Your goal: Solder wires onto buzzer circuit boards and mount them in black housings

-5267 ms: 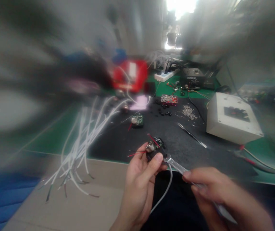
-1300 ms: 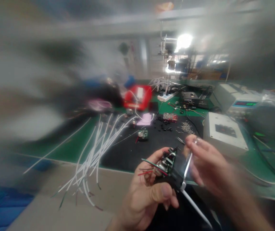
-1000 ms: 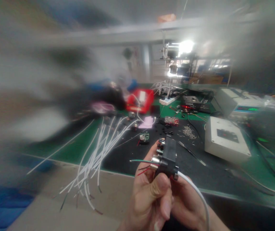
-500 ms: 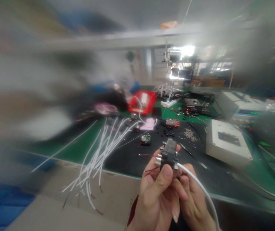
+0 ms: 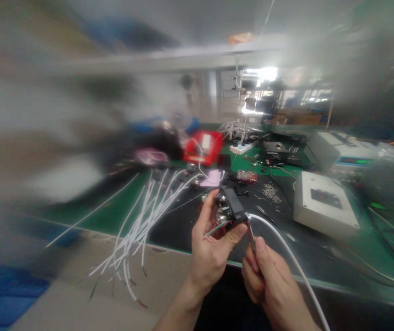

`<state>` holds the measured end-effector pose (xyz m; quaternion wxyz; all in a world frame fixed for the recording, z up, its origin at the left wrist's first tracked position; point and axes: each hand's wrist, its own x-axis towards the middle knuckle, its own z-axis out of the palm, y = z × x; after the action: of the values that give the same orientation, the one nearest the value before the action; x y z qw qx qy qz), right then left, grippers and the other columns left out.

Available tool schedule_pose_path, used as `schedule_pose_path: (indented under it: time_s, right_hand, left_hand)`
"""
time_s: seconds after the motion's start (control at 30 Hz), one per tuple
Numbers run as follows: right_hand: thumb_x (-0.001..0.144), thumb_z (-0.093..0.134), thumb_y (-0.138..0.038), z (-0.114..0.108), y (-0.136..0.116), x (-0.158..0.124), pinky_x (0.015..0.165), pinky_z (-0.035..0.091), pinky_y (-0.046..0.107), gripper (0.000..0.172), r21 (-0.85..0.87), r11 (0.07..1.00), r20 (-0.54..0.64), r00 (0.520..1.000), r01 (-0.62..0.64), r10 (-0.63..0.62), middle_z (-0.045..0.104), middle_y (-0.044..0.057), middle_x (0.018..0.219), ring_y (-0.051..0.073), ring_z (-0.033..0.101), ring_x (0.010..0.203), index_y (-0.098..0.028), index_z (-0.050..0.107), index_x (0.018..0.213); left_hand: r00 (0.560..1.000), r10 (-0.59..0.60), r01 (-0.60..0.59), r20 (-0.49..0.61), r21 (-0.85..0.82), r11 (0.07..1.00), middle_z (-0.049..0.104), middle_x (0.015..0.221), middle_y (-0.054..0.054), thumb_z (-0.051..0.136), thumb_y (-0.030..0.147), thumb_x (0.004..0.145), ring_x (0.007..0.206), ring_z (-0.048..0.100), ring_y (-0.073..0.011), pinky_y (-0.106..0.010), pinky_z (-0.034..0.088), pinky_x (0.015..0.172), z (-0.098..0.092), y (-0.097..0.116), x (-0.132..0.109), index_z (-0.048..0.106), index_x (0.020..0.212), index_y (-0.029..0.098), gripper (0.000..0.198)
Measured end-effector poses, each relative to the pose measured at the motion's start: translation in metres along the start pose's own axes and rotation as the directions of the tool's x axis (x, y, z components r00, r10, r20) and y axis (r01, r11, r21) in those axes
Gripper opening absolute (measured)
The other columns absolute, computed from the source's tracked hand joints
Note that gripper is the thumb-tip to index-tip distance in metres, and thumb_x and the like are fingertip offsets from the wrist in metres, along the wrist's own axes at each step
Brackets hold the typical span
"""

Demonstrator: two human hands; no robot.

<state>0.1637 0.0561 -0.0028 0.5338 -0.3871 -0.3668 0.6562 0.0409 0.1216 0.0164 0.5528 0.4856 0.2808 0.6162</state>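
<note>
My left hand (image 5: 214,243) is closed around a small black housing (image 5: 234,203) with metal connectors on its left side and thin coloured wires hanging out. The housing is tilted above the black mat. A white cable (image 5: 283,239) leaves it at a metal nut (image 5: 248,216) on its right end and curves down past my right side. In my closed right hand (image 5: 269,271) is a flat metal wrench (image 5: 251,234), its far end against that nut. My right fingers cover the tool's lower part.
Cut white cables (image 5: 142,220) hang over the table's front edge at left. Beyond the hands are a pile of screws (image 5: 271,193), tweezers (image 5: 276,223), a red bin (image 5: 204,149) and a power strip (image 5: 243,147). A white box (image 5: 326,202) stands at right.
The housing has been turned, so its connectors face left and downward more. My right hand has moved down and apart from the left, and the wrench now shows against the nut.
</note>
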Motion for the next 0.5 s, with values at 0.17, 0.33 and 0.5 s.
schedule_pose_path:
  time_s: [0.17, 0.33, 0.5]
  right_hand:
    - [0.095, 0.056, -0.079, -0.004, -0.016, -0.007, 0.033, 0.014, 0.015, 0.062, 0.220, 0.943, 0.167, 0.962, -0.250, 0.216, 0.022, -0.012, 0.048, 0.003, 0.010, 0.037, -0.022, 0.039, 0.077]
    - [0.087, 0.066, -0.081, -0.011, -0.021, -0.010, 0.033, 0.010, 0.013, 0.066, 0.264, 0.874, 0.218, 0.908, -0.408, 0.358, 0.020, -0.013, 0.045, 0.003, 0.009, 0.036, -0.023, 0.037, 0.078]
    - [0.087, 0.069, -0.078, -0.014, -0.022, -0.013, 0.034, 0.008, 0.014, 0.065, 0.288, 0.820, 0.248, 0.866, -0.494, 0.434, 0.021, -0.013, 0.045, 0.003, 0.008, 0.037, -0.022, 0.037, 0.079]
  left_hand:
    - [0.976, 0.150, -0.190, 0.159, 0.276, 0.942, 0.069, 0.127, 0.000, 0.089, 0.014, 0.081, 0.099, 0.073, -0.0151, -0.023, 0.061, 0.092, -0.026, 0.007, 0.017, 0.053, 0.148, 0.037, 0.079]
    - [0.929, 0.175, -0.313, 0.325, 0.444, 0.840, 0.058, 0.145, -0.010, 0.090, 0.015, 0.079, 0.124, 0.065, -0.0278, -0.032, 0.060, 0.099, -0.042, 0.019, 0.026, 0.052, 0.150, 0.030, 0.082]
    - [0.888, 0.181, -0.389, 0.422, 0.483, 0.785, 0.055, 0.148, -0.012, 0.090, 0.012, 0.077, 0.129, 0.062, -0.0303, -0.032, 0.059, 0.098, -0.051, 0.025, 0.032, 0.055, 0.148, 0.027, 0.080]
